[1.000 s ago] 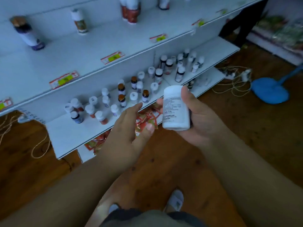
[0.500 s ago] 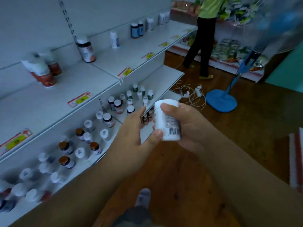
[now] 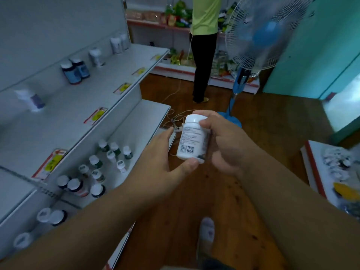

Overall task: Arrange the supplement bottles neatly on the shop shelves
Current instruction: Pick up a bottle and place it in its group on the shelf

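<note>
Held upright over the wooden floor, the white plastic supplement bottle with a barcode label is pinched near its cap by the right hand and steadied at the base by the left hand, thumb beneath. Away from the white metal shelves, a two-handed handover could be fumbled, and the crowded small bottles could be toppled.

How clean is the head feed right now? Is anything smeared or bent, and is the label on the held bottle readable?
Head view: dim, bluish light; the upper shelf bottles and fan are motion-smeared; wide-angle distortion bends the shelf edges. The white bottle, held between the left hand and right hand, is sharpest: its barcode shows, but the small print is unreadable.
</note>
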A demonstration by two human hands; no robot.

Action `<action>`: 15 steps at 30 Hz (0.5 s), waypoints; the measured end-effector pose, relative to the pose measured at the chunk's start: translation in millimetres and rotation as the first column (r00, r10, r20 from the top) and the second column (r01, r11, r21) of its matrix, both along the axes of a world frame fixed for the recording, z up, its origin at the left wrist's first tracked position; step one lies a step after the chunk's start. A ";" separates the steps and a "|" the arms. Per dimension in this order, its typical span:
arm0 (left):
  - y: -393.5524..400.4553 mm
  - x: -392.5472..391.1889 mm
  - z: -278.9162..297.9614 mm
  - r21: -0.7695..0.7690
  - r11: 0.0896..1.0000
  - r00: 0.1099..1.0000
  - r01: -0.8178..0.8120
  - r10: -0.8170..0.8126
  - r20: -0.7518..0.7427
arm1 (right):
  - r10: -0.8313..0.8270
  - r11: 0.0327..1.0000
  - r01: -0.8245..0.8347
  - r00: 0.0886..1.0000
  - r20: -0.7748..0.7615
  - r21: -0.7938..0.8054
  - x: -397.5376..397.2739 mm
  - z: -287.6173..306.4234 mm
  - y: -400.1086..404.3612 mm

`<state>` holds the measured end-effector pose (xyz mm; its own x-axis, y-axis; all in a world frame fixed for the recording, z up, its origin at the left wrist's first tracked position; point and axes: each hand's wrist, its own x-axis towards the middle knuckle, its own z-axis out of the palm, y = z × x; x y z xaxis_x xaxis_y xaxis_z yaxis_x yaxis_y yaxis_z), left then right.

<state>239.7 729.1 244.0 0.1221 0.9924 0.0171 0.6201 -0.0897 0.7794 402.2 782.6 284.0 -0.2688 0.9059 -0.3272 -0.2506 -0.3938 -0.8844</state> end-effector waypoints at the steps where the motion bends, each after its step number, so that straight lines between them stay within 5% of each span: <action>1: 22.4 8.7 -0.6 0.000 1.000 1.000 0.011 -0.011 -0.002 | 0.015 0.999 -0.017 0.999 0.046 0.048 9.3 -2.6 22.2; 15: 264.8 66.1 7.0 -0.013 0.976 0.973 -0.215 0.213 -0.082 | 0.145 0.965 -0.166 0.983 0.112 0.202 51.2 0.3 310.4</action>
